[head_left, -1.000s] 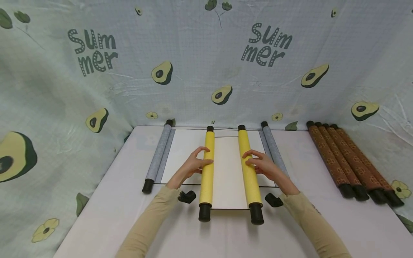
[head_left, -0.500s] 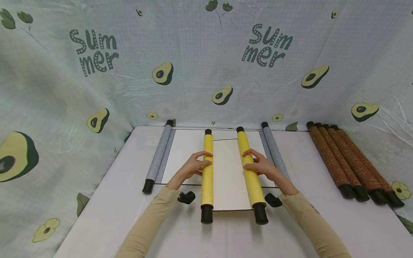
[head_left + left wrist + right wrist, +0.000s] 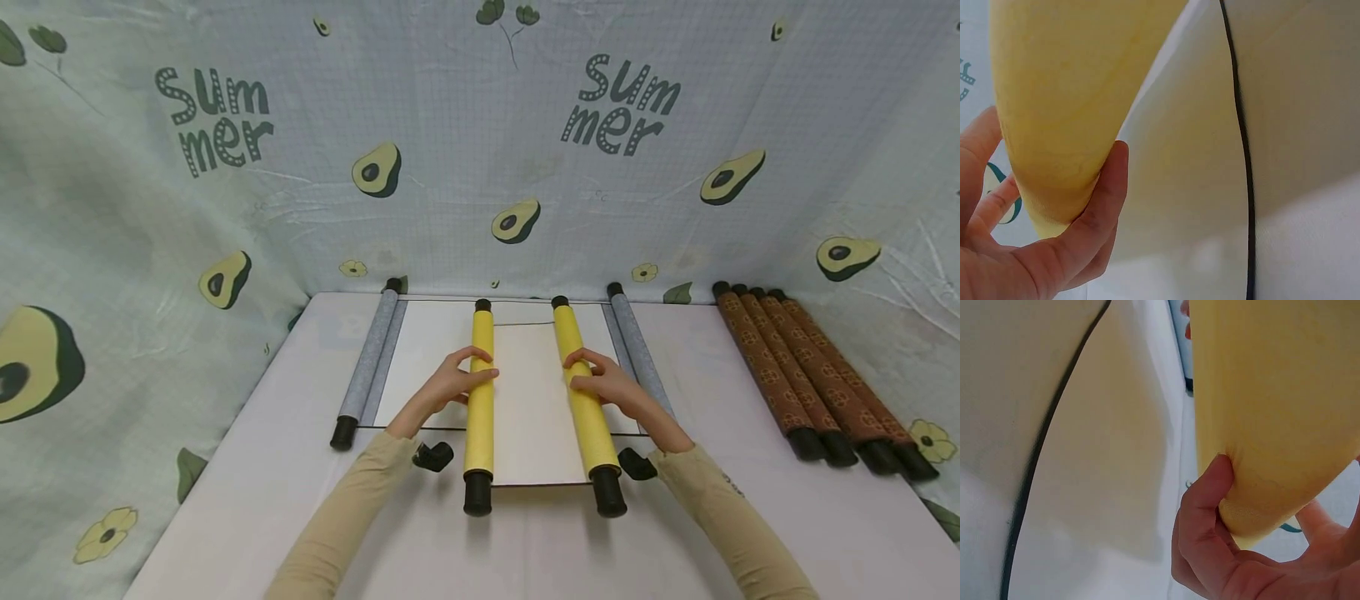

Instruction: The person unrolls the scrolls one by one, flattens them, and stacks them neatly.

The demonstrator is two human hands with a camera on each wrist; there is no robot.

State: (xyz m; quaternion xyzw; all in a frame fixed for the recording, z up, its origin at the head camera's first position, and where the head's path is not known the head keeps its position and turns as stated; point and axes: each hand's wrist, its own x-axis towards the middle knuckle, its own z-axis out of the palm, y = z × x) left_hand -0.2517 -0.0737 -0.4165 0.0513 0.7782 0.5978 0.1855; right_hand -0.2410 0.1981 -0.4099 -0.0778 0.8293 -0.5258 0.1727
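A partly unrolled hanging scroll with yellow backing and black rod ends hangs over a larger open scroll in the head view. My left hand [image 3: 452,385] grips its left yellow roll [image 3: 480,425], thumb on the near side and fingers curled round. The right hand [image 3: 613,387] holds the right yellow roll [image 3: 591,429] the same way. Blank off-white paper [image 3: 531,408] spans between the rolls. In the left wrist view the fingers [image 3: 1113,181] press the yellow backing [image 3: 1066,94]; in the right wrist view, fingers [image 3: 1207,494] pinch the other roll [image 3: 1272,419].
Underneath lies an open scroll with a grey-blue left roll [image 3: 371,367] and right roll [image 3: 640,350]. Several brown patterned rolled scrolls [image 3: 817,375] lie side by side at the right. A printed cloth [image 3: 450,125] hangs behind the white table [image 3: 262,517].
The two yellow rolls have moved slightly apart, so a little more paper shows between them. The right roll's near end has shifted right. Both hands keep their grip.
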